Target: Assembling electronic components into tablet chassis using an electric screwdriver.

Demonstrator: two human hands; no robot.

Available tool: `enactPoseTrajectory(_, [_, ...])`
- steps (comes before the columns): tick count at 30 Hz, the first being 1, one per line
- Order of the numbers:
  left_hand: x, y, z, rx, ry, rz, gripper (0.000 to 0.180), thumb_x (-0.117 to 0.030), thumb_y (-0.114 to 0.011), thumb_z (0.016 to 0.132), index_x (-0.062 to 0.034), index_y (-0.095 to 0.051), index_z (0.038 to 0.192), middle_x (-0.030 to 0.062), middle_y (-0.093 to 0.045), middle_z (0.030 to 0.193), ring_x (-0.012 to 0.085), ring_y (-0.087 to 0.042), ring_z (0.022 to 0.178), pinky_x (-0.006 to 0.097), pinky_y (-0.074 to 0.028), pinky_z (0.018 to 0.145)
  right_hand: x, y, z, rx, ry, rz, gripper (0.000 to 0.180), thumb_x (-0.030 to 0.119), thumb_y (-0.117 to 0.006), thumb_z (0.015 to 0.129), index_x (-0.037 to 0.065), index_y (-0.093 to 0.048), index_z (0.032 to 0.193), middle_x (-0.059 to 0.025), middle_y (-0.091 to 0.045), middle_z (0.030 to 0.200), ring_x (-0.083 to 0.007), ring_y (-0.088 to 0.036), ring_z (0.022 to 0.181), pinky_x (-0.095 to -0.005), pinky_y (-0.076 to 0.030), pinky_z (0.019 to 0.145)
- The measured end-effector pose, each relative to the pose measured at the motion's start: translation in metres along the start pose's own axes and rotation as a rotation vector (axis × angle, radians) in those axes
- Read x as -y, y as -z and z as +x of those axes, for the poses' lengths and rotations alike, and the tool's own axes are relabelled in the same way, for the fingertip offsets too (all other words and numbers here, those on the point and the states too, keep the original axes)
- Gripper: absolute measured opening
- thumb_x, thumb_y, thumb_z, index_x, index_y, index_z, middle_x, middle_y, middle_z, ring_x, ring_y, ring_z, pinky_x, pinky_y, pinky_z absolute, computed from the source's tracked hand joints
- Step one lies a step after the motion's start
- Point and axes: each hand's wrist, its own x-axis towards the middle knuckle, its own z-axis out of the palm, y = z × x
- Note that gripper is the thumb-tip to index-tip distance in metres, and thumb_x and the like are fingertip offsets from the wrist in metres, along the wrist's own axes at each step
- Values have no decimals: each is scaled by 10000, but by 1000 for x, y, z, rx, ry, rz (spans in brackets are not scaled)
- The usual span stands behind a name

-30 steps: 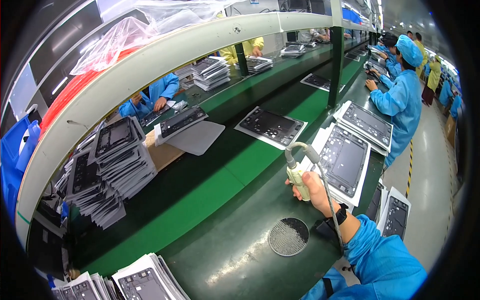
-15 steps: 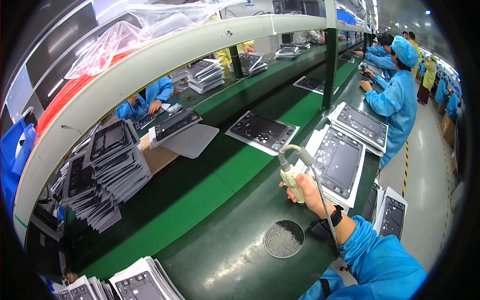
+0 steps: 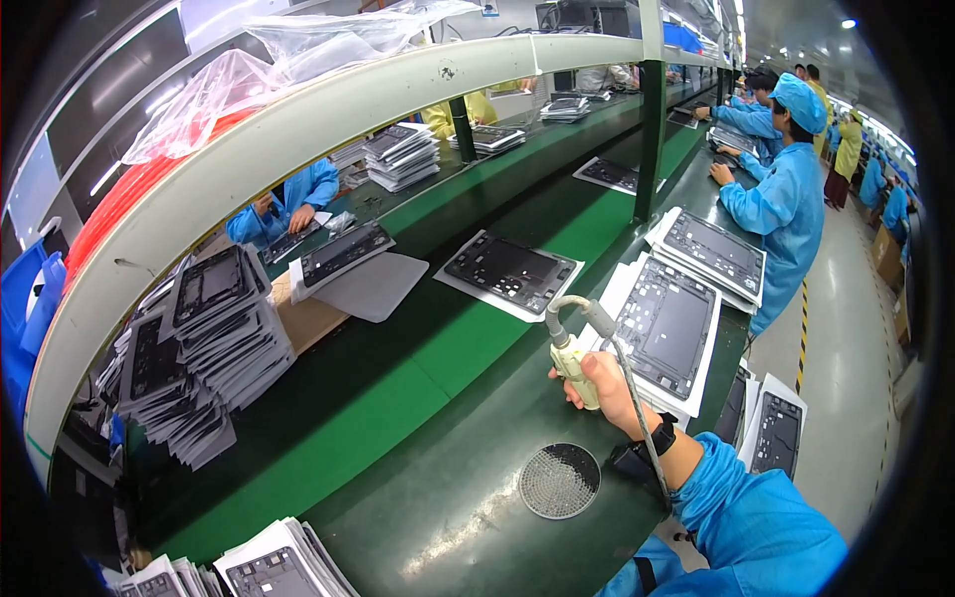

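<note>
My right hand (image 3: pixel 605 386) is closed around a cream-coloured hand tool (image 3: pixel 571 350) with a grey hose and a cable running back along my blue sleeve. It hovers over the dark green bench, beside a dark tablet back panel (image 3: pixel 667 326) lying on white sheets. A round mesh dish (image 3: pixel 559 481) of tiny parts sits on the bench just below the hand. My left hand is out of the picture.
A conveyor belt (image 3: pixel 398 388) carries another panel (image 3: pixel 509 273). Stacks of panels (image 3: pixel 199 348) stand at left, and more (image 3: pixel 269 569) at the front edge. Further panels (image 3: pixel 714 251) lie to the right. A worker in blue (image 3: pixel 781 199) stands nearby. Others work across the line.
My right hand with the tool has shifted slightly toward me and downward; the view has turned a little.
</note>
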Motion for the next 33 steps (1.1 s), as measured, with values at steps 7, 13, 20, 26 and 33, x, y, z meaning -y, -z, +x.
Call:
enactPoseTrajectory(7, [2, 2, 3, -1, 3, -24, 320, -204, -576, 974, -7, -621, 1224, 215, -696, 1007, 351, -662, 1014, 445, -512, 936, 5, 0, 2, -32, 0, -56, 925, 787, -420, 911, -97, -650, 1051, -53, -579, 638, -122, -557, 560, -253, -457, 564])
enactPoseTrajectory(13, [6, 12, 9, 1, -14, -30, 315, -202, -577, 975, -7, -625, 1218, 214, -697, 1008, 349, -664, 1013, 443, -514, 932, 6, 2, 1, -35, -15, -55, 900, 776, -410, 921, -80, -649, 1065, -47, -579, 649, -111, -550, 566, -251, -454, 577])
enactPoseTrajectory(20, [13, 28, 35, -9, -77, -15, 309, -201, -579, 975, -7, -630, 1211, 213, -699, 1008, 346, -666, 1012, 440, -517, 928, 4, 0, -2, -11, -5, 34, 624, 581, -474, 1008, -7, -674, 1072, -28, -567, 685, -94, -523, 586, -244, -414, 550])
enactPoseTrajectory(26, [17, 39, 49, -11, -114, -6, 304, -199, -580, 976, -7, -634, 1205, 212, -700, 1009, 344, -668, 1010, 438, -519, 925, 2, 0, -2, -33, 7, 57, 575, 525, -487, 1017, -16, -675, 1064, -28, -569, 671, -97, -528, 579, -251, -411, 539])
enactPoseTrajectory(33, [17, 44, 52, -12, -119, -18, 298, -198, -582, 976, -7, -639, 1199, 211, -702, 1010, 342, -670, 1009, 435, -522, 921, 5, -1, -1, -44, -19, 58, 531, 483, -496, 1019, -14, -679, 1058, -22, -569, 663, -91, -524, 570, -251, -416, 535])
